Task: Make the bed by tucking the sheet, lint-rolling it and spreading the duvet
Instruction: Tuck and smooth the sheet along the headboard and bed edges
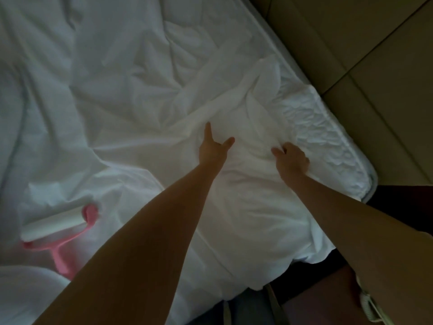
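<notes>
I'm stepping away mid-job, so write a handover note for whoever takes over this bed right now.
Left hand: forefinger and thumb straight on the sheet.
Right hand: grips a bunch of sheet beside the bare mattress corner.
Lint roller lies on the sheet, to the left.
Done: nothing clearly.
Left: tuck this corner, lint-roll, spread the duvet.
</notes>
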